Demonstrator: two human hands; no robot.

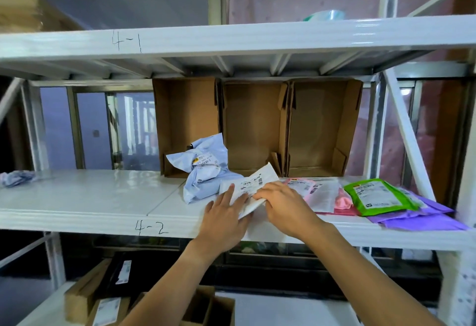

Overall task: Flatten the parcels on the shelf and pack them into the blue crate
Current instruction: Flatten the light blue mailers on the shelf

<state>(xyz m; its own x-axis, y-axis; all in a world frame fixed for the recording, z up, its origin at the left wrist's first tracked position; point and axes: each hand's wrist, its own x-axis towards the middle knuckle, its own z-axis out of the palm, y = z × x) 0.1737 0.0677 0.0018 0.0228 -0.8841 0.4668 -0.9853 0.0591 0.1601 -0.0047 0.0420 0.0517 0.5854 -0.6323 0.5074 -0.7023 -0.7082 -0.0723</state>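
In work: the white parcel [253,184] lies near the front lip of the shelf [103,191] marked 4-2, with its far corner lifted off the surface.
Left side: the left hand [224,215] is released, fingers straight and spread flat on the parcel's left half. It presses the parcel against the shelf, I judge to push the air out.
Right side: the right hand [280,204] has its fingers curled over the parcel's right end and seems to be grasping it, most likely to pin that end so the parcel does not slide under the press.
Waiting: the pale blue parcel [206,171] sits crumpled and puffed just behind and left of the white one, touching it and partly in front of the leftmost box. It looks unflattened.
Set aside: pink parcels [301,186], a green parcel [373,197] and purple parcels [422,218] lie flat and overlapping to the right, the green on top of the purple — likely a finished pile kept together for one lift.
Back of shelf: three cardboard boxes [255,124] stand on their sides with their open mouths toward the person; nothing shows inside.
Crate: the blue crate is not in view, so packing cannot be judged.
Stage: flattening is partway — two parcels are not yet flat.
Next move: a smoothing stroke toward the raised corner.
Risk: the parcel is close to the lip, and if its skin is slick it could slip off.
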